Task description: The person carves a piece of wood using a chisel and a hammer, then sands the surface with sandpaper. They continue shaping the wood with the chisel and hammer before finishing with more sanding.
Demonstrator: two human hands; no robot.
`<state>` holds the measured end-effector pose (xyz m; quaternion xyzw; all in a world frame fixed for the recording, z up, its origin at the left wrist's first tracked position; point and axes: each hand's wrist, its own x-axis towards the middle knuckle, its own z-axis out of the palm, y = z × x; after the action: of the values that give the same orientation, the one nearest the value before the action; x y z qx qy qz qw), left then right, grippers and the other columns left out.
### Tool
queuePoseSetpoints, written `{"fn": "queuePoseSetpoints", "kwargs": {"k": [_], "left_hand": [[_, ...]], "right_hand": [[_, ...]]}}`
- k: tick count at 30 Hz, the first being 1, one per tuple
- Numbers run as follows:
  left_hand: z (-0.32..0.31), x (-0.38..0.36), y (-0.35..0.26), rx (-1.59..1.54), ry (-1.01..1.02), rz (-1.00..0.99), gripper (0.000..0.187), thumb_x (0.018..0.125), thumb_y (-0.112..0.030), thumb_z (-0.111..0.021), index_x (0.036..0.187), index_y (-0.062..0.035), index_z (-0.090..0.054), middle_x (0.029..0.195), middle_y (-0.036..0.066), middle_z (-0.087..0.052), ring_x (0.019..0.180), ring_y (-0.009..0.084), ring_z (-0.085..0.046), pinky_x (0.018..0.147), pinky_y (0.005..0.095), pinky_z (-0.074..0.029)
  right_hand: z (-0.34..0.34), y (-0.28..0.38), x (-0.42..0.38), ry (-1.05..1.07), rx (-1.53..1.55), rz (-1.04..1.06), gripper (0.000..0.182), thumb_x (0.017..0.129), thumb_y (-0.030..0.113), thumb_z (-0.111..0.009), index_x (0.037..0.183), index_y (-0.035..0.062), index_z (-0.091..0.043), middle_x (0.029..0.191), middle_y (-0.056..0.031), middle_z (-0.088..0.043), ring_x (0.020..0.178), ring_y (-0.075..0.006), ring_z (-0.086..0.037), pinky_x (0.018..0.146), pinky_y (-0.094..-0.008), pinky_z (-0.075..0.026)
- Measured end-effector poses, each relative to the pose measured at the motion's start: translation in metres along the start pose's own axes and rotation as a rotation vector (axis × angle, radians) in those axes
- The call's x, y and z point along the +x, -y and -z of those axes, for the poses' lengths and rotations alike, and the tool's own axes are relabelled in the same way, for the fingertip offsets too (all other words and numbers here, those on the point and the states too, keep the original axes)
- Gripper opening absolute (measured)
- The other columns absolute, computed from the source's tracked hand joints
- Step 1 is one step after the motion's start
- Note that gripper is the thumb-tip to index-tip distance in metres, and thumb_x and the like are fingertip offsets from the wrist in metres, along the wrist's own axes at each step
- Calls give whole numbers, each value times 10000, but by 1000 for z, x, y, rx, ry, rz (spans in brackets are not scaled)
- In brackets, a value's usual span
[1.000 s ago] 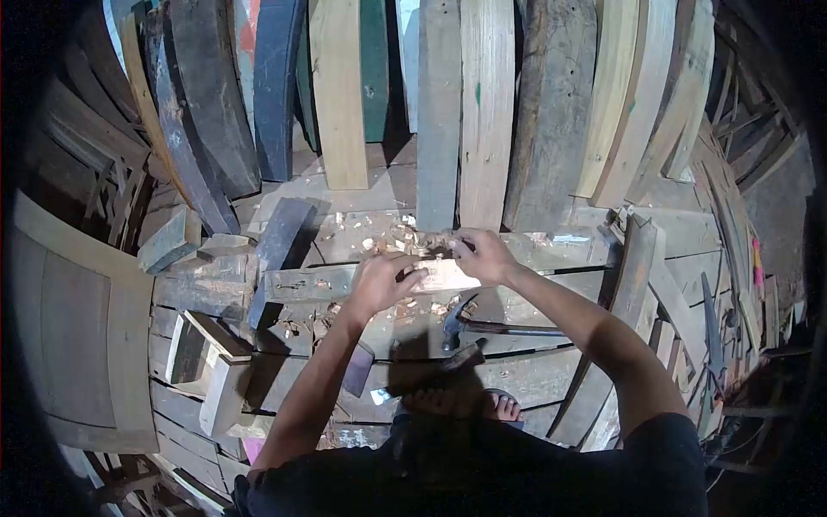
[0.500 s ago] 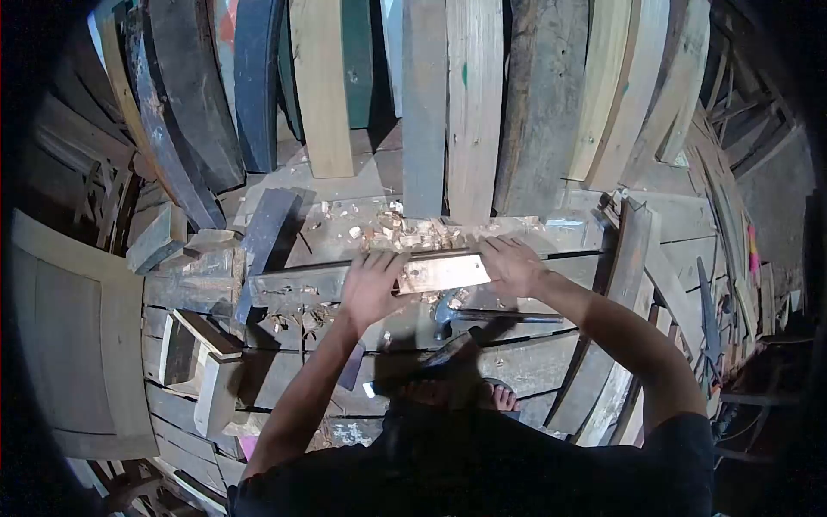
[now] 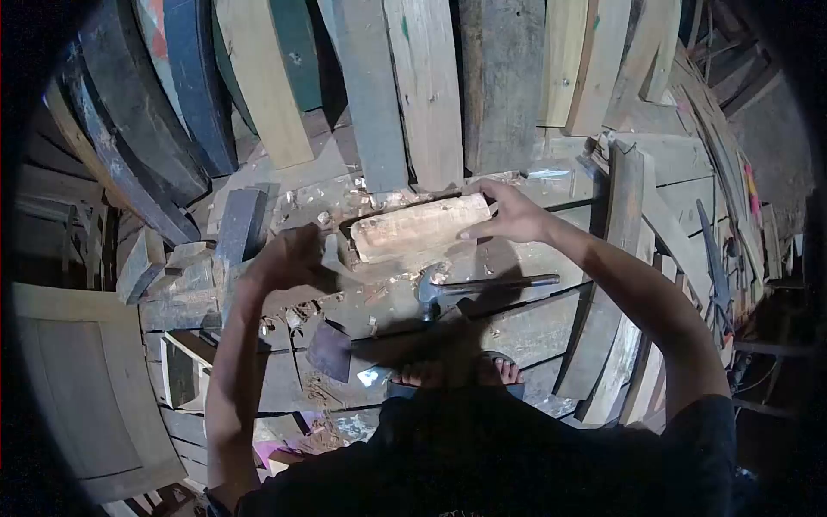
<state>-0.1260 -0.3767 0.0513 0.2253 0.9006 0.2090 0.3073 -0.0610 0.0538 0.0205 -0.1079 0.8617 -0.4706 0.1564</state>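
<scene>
A pale, rough-faced wooden block (image 3: pixel 418 226) lies at a slant in front of me, its bare face toward me. My right hand (image 3: pixel 510 215) grips its right end, thumb on the near side and fingers at the far edge. Off the block's left end, my left hand (image 3: pixel 293 256) is in shadow, with thumb and fingers apart and nothing visible between them. A hammer (image 3: pixel 428 291) rests just nearer to me, its handle pointing right. Wood chips (image 3: pixel 332 205) are scattered around the block.
Upright planks (image 3: pixel 426 95) line the far side. Long boards (image 3: pixel 616 258) lie at the right, near a handsaw (image 3: pixel 713 258). A panelled door (image 3: pixel 77 388) is at the left, beside a small wooden frame (image 3: pixel 183 370). A flat dark piece (image 3: pixel 329 351) lies near my feet (image 3: pixel 500 370).
My left hand has come off the wood and moved left. The block's pale face now shows more fully, tilted up to the right. My right hand still holds its right end.
</scene>
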Motion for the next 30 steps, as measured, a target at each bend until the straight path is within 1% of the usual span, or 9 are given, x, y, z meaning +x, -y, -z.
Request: {"fn": "queuePoseSetpoints", "kwargs": {"k": [1, 3, 9, 11, 13, 16, 19, 23, 30], "left_hand": [[7, 4, 9, 17, 51, 5, 788, 608, -370, -988, 1210, -17, -622, 1082, 166, -724, 990, 247, -701, 851, 399, -562], [19, 17, 19, -16, 221, 7, 831, 606, -361, -984, 1267, -20, -615, 1142, 178, -719, 1047, 266, -693, 894, 402, -554], [1, 3, 9, -36, 101, 9, 784, 640, -387, -950, 1258, -28, -629, 1144, 181, -716, 1050, 284, -691, 892, 422, -548], [4, -14, -56, 84, 151, 107, 835, 662, -362, -957, 1324, -20, -580, 1239, 177, -669, 1144, 284, -646, 972, 414, -517], [-17, 3, 18, -47, 115, -118, 848, 653, -363, -963, 1317, -19, -563, 1199, 188, -676, 1120, 290, -650, 960, 421, -511], [-33, -2, 6, -23, -66, -155, 758, 680, -360, -935, 1245, -12, -567, 1003, 198, -710, 937, 293, -695, 819, 424, -537], [-39, -10, -10, 45, -43, -50, 753, 670, -364, -941, 1220, -16, -562, 1024, 214, -678, 931, 346, -675, 809, 436, -528], [-81, -22, -19, 227, -479, -167, 776, 630, -436, -921, 1194, -23, -585, 1018, 187, -657, 956, 410, -640, 827, 475, -524], [-95, -51, -56, 165, -471, -63, 962, 651, -562, -886, 1380, -33, -547, 1307, 211, -598, 1222, 429, -549, 1038, 560, -423]], "right_hand": [[4, 2, 0, 21, 207, -129, 808, 779, 377, -914, 1382, -25, -555, 1286, -189, -663, 1221, -295, -626, 1082, -403, -478], [12, 0, 4, 63, 347, -184, 791, 817, 406, -884, 1391, -33, -562, 1303, -202, -661, 1240, -306, -620, 1086, -404, -478], [19, 2, -4, 55, 201, -121, 719, 870, 313, -854, 1403, -56, -541, 1328, -178, -641, 1220, -239, -603, 1081, -386, -473], [21, -9, -5, 58, 61, -113, 730, 875, 303, -850, 1429, -40, -520, 1351, -187, -625, 1234, -247, -591, 1080, -394, -473], [19, -18, -11, 56, 181, -113, 654, 876, 306, -851, 1367, -4, -551, 1289, -150, -643, 1232, -250, -584, 1073, -401, -473], [8, -39, -15, 55, 159, -97, 600, 869, 307, -857, 1294, 6, -559, 1237, -134, -653, 1204, -226, -594, 1050, -393, -477], [6, -39, -20, 14, 107, -51, 610, 864, 312, -861, 1297, 9, -556, 1232, -138, -655, 1187, -232, -602, 1044, -393, -479], [-2, -39, -31, -93, -171, 12, 683, 834, 302, -870, 1349, 30, -514, 1219, -192, -642, 1146, -323, -633, 1017, -413, -493], [-8, -28, -52, -85, -239, 45, 735, 801, 326, -874, 1338, 50, -454, 1229, -235, -627, 1162, -406, -629, 987, -465, -506]]}}
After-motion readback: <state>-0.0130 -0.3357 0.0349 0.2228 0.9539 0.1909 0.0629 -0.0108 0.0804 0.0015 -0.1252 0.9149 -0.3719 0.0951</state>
